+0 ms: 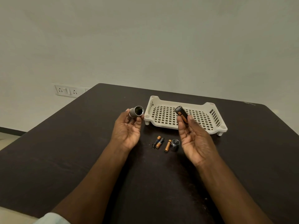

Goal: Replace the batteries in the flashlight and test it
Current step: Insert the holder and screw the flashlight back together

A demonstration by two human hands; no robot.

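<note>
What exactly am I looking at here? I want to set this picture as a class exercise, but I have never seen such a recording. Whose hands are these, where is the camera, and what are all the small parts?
There is no machine here. A person wears a wide-angle camera on the head, so the single picture looks forward and down at their own two bare arms over a dark table.

The left hand holds the flashlight body, its open end towards the camera. The right hand grips a battery holder loaded with black-and-orange batteries.

On the table between the hands lie three loose batteries and the flashlight's metal end cap. Behind them stands a cream slotted plastic tray, with nothing visible in it. A wall socket shows at the left.

The cap is off, so the swap is under way.
</note>
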